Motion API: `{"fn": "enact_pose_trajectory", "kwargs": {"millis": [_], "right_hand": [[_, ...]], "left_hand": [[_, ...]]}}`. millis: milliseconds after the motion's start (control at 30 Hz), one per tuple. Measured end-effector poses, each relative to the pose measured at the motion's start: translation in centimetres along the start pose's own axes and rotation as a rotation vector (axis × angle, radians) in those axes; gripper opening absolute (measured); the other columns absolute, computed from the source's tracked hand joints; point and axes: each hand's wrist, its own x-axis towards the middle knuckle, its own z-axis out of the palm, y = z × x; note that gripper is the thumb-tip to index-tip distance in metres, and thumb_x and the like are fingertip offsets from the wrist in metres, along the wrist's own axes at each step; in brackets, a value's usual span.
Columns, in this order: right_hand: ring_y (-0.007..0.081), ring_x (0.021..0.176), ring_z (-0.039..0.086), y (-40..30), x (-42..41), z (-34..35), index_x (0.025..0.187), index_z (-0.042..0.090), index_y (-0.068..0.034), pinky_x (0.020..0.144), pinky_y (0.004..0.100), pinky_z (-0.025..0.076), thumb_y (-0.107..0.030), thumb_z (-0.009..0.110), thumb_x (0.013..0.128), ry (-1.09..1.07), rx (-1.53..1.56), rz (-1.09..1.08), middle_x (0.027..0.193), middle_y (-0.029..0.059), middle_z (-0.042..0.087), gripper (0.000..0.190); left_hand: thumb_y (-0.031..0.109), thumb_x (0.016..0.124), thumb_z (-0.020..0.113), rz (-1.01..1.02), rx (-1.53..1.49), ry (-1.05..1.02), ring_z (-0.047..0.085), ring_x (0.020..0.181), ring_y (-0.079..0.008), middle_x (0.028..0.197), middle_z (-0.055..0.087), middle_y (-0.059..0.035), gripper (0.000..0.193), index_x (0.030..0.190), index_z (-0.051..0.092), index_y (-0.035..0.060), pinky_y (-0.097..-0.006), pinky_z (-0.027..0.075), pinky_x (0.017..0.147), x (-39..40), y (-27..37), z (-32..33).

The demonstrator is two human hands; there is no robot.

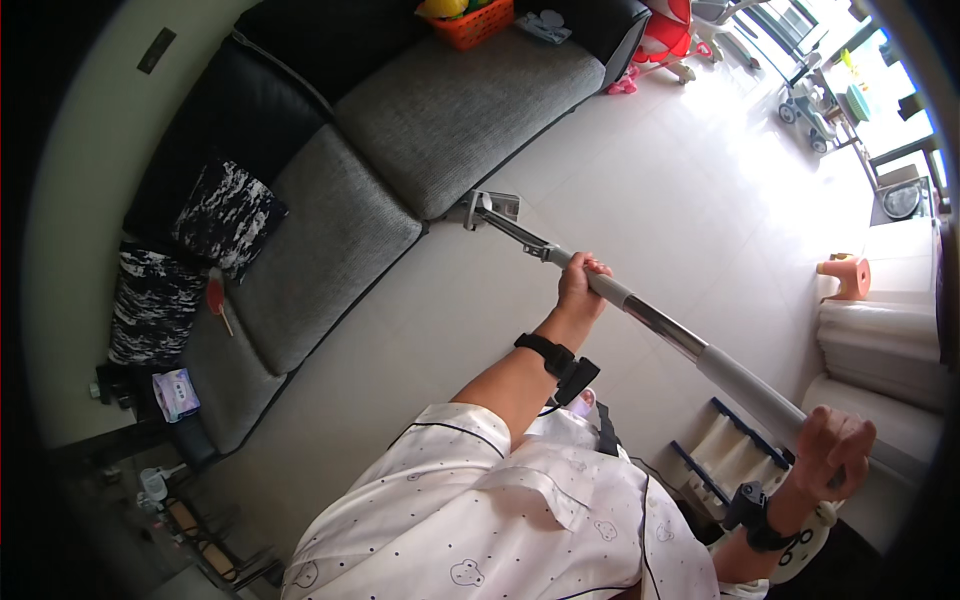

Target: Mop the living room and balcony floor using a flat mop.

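Note:
A long mop handle (667,325) of grey plastic and shiny metal slants across the view. My left hand (583,283) grips its lower grey section, and my right hand (832,454) is closed around its upper end at the right. The mop head (491,210), partly hidden by its frame, rests on the pale floor against the front lower edge of the grey sofa (442,135). Black straps with small devices are worn on both wrists.
On the sofa lie patterned cushions (229,217), a red paddle-shaped fan (215,296), a tissue pack (175,395) and an orange basket (474,26). A pink stool (847,277) stands at the right. Near my right arm is a blue-edged rack (727,457); a ride-on toy (810,112) stands farther back.

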Motion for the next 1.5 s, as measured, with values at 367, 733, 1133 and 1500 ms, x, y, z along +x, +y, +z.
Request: {"fn": "enact_pose_trajectory", "kwargs": {"millis": [367, 733, 1133, 1500], "right_hand": [[0.0065, 0.036, 0.026, -7.6, -3.3, -2.1, 0.073, 0.037, -0.004, 0.052, 0.0220, 0.029, -0.009, 0.030, 0.078, 0.419, -0.253, -0.065, 0.038, -0.0035, 0.026, 0.010], [0.0060, 0.035, 0.029, -4.5, -12.2, -7.3, 0.082, 0.040, -0.002, 0.053, 0.0237, 0.031, -0.014, 0.028, 0.082, 0.361, -0.005, 0.105, 0.039, -0.0053, 0.029, 0.017], [0.0158, 0.061, 0.052, 3.6, -25.1, -4.0, 0.083, 0.056, -0.004, 0.053, 0.0237, 0.042, 0.002, 0.059, 0.061, 0.001, -0.515, 0.530, 0.078, 0.0073, 0.054, 0.023], [0.0235, 0.059, 0.053, 8.7, -37.4, 4.8, 0.095, 0.052, -0.011, 0.054, 0.0297, 0.043, -0.011, 0.062, 0.059, -0.263, -1.101, 1.033, 0.069, 0.0080, 0.053, 0.038]], "left_hand": [[0.007, 0.076, 0.042, -0.156, 0.319, 0.231, 0.045, 0.067, -0.0187, 0.076, 0.041, -0.0105, 0.015, 0.085, 0.031, -0.0004, -0.0353, 0.044, 0.067, -6.1, -5.4, 1.6], [-0.002, 0.071, 0.044, -0.100, 0.574, 0.442, 0.047, 0.069, -0.0191, 0.078, 0.044, -0.0116, 0.015, 0.083, 0.037, -0.0027, -0.0390, 0.044, 0.070, -11.3, -5.2, -11.3], [0.003, 0.075, 0.041, 0.039, 0.547, 0.657, 0.045, 0.064, -0.0203, 0.078, 0.041, -0.0119, 0.019, 0.090, 0.030, -0.0013, -0.0355, 0.044, 0.060, -13.0, 5.1, -24.3], [0.004, 0.077, 0.042, -0.059, 0.735, 0.785, 0.046, 0.066, -0.0202, 0.077, 0.042, -0.0106, 0.018, 0.092, 0.032, 0.0007, -0.0367, 0.044, 0.060, -15.5, 11.3, -33.2]]}}
